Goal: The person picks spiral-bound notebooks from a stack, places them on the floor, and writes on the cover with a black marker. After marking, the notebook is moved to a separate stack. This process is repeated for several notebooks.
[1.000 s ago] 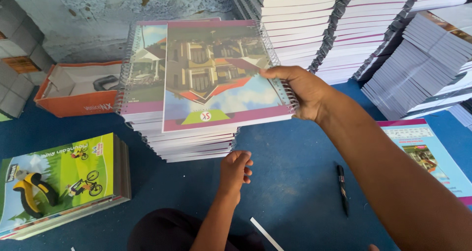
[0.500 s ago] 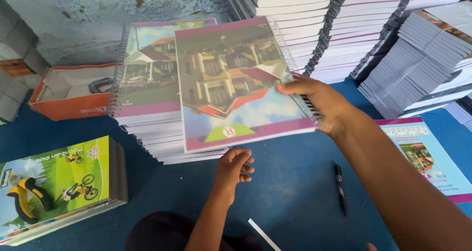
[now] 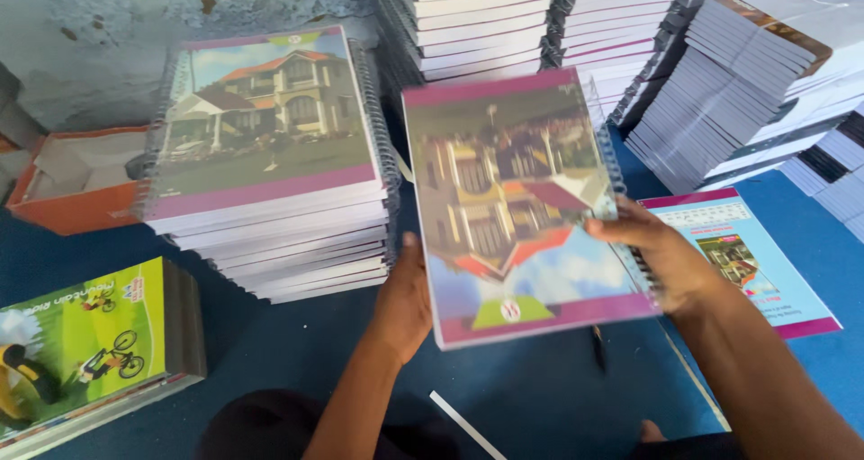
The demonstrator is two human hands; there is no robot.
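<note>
I hold a spiral-bound notebook point(image 3: 517, 203) with a house picture and purple borders, lifted off the surface in front of me. My right hand point(image 3: 661, 257) grips its wire-bound right edge. My left hand point(image 3: 405, 298) supports its lower left side from beneath, fingers partly hidden behind the cover. To the left stands a stack of matching notebooks point(image 3: 270, 163) with the same house cover on top.
A blue-covered surface point(image 3: 270, 352) carries a stack of green bicycle-cover books point(image 3: 85, 352) at lower left, an orange box point(image 3: 76, 181) at far left, tall notebook stacks point(image 3: 558, 28) behind, grey stacks point(image 3: 756, 73) at right, a light-blue booklet point(image 3: 747, 257), and a pen point(image 3: 598, 347).
The notebook has been carried rightward off the stack and now hangs over the blue surface. My left hand has risen from the surface to its lower left edge.
</note>
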